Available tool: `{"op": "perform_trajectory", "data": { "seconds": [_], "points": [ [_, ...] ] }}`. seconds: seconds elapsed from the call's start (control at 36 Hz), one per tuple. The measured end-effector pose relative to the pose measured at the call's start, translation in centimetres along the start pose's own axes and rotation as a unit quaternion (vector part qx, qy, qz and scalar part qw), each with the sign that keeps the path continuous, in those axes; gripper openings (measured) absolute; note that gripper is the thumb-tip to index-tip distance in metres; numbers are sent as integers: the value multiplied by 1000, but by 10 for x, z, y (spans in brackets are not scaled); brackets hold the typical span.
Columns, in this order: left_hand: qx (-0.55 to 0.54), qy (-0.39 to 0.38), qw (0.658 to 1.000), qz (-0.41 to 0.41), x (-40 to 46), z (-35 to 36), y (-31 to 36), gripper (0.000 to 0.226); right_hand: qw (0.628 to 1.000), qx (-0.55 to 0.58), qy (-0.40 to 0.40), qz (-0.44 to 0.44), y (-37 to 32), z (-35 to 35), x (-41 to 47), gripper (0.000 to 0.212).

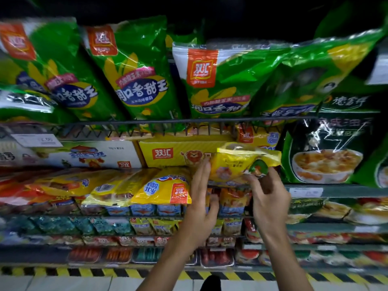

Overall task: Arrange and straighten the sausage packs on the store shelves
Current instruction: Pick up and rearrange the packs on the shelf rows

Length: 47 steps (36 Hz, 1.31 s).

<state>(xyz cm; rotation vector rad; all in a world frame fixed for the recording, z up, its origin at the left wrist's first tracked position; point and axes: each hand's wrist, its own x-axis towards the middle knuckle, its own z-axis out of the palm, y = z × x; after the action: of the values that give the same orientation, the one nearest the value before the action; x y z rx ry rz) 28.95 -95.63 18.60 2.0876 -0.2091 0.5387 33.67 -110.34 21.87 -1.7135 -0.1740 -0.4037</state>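
Observation:
A yellow sausage pack (233,162) is held up in front of the middle shelf, below the wire rail. My right hand (269,197) grips its lower right corner with curled fingers and thumb. Straight fingers of my left hand (200,194) touch the pack's left edge. More yellow sausage packs (159,187) lie flat in a row to the left on the same shelf. Behind the held pack sits a yellow box (168,153) with a lion picture.
Green corn-sausage bags (134,68) lean along the upper shelf behind a wire rail (168,121). Dark green packs (327,148) stand at right. Lower shelves hold small red, blue and yellow packs. A yellow-black striped strip (84,271) edges the floor.

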Motion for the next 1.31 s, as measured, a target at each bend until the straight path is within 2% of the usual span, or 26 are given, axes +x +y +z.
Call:
{"op": "perform_trajectory", "data": {
  "seconds": [0.06, 0.11, 0.17, 0.22, 0.28, 0.33, 0.42, 0.47, 0.53, 0.56, 0.61, 0.67, 0.72, 0.81, 0.89, 0.97, 1.03, 1.08, 1.19, 1.25, 1.31],
  "points": [
    [23, 11, 998, 49, 0, 0, 4, 88, 1000, 5, 24, 10, -6, -6, -7, 18],
    [24, 18, 997, 65, 0, 3, 7, 88, 999, 14, 42, 32, -4, -11, -11, 13],
    [23, 15, 997, 74, 0, 6, 11, 86, 994, 57, 66, 59, -2, -14, -14, 22],
    [24, 16, 996, 83, -2, 9, 13, 80, 988, 92, 89, 81, -5, -16, -19, 24],
    [18, 32, 995, 91, -8, 11, 15, 72, 983, 98, 116, 99, -6, -20, -24, 9],
    [-3, 54, 994, 97, -17, 13, 19, 64, 973, 116, 154, 127, -1, -24, -31, 15],
    [-35, 62, 991, 118, -40, 17, 22, 48, 938, 224, 175, 200, 6, -35, -40, 23],
    [-53, 28, 996, 70, -54, 19, 26, 35, 914, 293, 158, 230, 7, -42, -43, 38],
    [-82, -44, 994, -56, -59, 20, 35, 24, 892, 341, 149, 256, 5, -47, -46, 41],
    [-114, -88, 981, -128, -59, 22, 38, 24, 880, 364, 149, 266, 5, -48, -47, 36],
    [-185, -143, 946, -225, -56, 28, 38, 41, 853, 410, 148, 288, 5, -47, -50, 27],
    [-246, -163, 921, -256, -51, 37, 40, 60, 832, 442, 140, 306, 5, -47, -54, 25],
    [-286, -144, 913, -252, -45, 44, 47, 62, 822, 457, 118, 320, 4, -46, -60, 27],
    [-318, -53, 920, -221, -31, 46, 62, 47, 821, 460, 59, 333, 2, -43, -67, 36],
    [-341, 26, 920, -194, -20, 40, 71, 43, 808, 474, -1, 351, 1, -40, -68, 41],
    [-345, 81, 917, -182, -15, 28, 72, 43, 832, 401, -101, 370, -1, -41, -66, 45],
    [-306, 108, 931, -167, -10, 19, 68, 34, 859, 319, -174, 359, -1, -45, -68, 43],
    [-251, 100, 950, -155, -7, 13, 67, 28, 888, 254, -201, 326, -2, -50, -71, 38],
    [-188, 60, 969, -150, -7, 4, 71, 40, 953, 175, -84, 234, 3, -66, -71, 21],
    [-184, 61, 969, -154, -11, 0, 69, 42, 967, 165, -42, 188, 9, -75, -69, 31],
    [-199, 63, 963, -170, -15, -3, 66, 44, 972, 171, -43, 155, 13, -81, -67, 47]
  ]
}}
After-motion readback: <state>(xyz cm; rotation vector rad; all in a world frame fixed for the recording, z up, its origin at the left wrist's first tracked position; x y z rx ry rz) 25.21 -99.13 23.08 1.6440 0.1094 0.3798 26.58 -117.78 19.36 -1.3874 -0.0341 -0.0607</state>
